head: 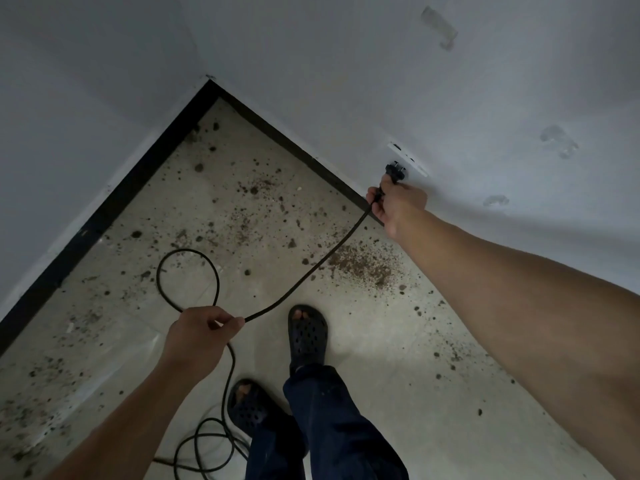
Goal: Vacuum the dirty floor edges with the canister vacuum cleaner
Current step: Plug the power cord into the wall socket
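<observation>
My right hand [398, 206] grips a black plug [395, 170] and holds it right at a white wall socket [408, 161] low on the right wall. From the plug a black power cord [311, 268] runs down to my left hand [202, 332], which pinches it above the floor. Behind that hand the cord forms a loop and more coils lie near my feet. Brown dirt [360, 265] is scattered over the pale floor, thick near the black skirting [114, 202]. The vacuum cleaner itself is out of view.
Two white walls meet in a corner [209, 79] ahead. My feet in black perforated sandals [307, 336] stand in the middle of the floor. Loose cord coils [207, 448] lie beside the left foot. Clear wall hooks [557, 140] stick to the right wall.
</observation>
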Demonstrator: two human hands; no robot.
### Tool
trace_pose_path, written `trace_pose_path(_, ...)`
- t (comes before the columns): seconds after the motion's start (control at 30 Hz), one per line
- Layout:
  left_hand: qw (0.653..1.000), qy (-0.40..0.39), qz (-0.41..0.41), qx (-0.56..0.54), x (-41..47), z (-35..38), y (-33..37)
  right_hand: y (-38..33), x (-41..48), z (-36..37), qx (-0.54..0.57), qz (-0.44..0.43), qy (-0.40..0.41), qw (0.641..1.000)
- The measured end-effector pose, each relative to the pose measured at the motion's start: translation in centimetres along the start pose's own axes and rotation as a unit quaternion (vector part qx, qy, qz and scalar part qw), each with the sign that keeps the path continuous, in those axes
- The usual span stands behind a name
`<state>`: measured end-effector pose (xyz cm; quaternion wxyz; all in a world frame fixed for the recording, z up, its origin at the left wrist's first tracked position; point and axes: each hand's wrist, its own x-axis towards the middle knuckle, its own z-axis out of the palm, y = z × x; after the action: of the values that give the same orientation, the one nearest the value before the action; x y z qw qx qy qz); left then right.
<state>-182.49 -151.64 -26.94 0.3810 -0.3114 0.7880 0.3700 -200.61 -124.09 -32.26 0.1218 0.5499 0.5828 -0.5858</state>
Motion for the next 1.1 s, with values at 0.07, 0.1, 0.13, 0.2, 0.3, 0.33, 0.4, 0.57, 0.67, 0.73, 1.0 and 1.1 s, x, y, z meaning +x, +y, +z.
trace_pose_path(0.07,1.0,0.003,0.01,0.006,-0.2,-0.2,0.3,0.1,0.1,-0.1,-0.008,-0.018,0.001,1.0)
trace_pose_path(0.1,1.0,0.003,0.014,0.009,-0.3,-0.4,0.5,-0.1,0.1,0.0,-0.003,-0.022,0.002,1.0)
trace_pose_path(0.13,1.0,0.004,0.017,0.012,-0.3,-0.5,0.6,-0.3,0.1,0.1,0.007,-0.019,0.007,1.0)
trace_pose_path(0.2,1.0,0.007,0.022,0.018,-0.3,-0.5,1.0,-0.8,0.2,0.2,0.019,0.0,0.018,1.0)
trace_pose_path(0.3,1.0,0.006,0.024,0.019,-0.5,-0.2,1.5,-0.9,0.7,-0.5,-0.015,-0.001,0.004,1.0)
trace_pose_path(0.33,1.0,0.003,0.026,0.017,-0.5,-0.1,1.7,-0.9,0.8,-0.8,-0.028,-0.012,-0.005,1.0)
trace_pose_path(0.4,0.999,0.003,0.035,0.018,-0.4,0.1,2.0,-1.2,0.9,-1.0,-0.042,-0.022,-0.016,0.999)
trace_pose_path(0.57,0.998,0.003,0.059,0.035,-0.3,0.1,2.1,-1.5,1.4,0.1,-0.047,0.014,0.006,0.999)
trace_pose_path(0.67,0.992,-0.015,0.056,0.109,-1.1,0.0,0.2,-1.2,1.1,0.2,-0.048,0.009,0.001,0.999)
trace_pose_path(0.73,0.99,-0.003,0.027,0.139,-2.2,-0.3,-2.0,-1.5,0.6,0.0,-0.054,-0.005,0.008,0.998)
trace_pose_path(1.0,0.994,0.06,-0.001,0.095,-9.0,-0.9,-9.2,3.9,-14.7,-1.2,-0.602,-0.439,-0.162,0.647)
trace_pose_path(1.1,0.992,0.081,-0.01,0.099,-12.3,-0.5,-11.9,9.7,-22.5,-0.9,-0.706,-0.406,-0.427,0.392)
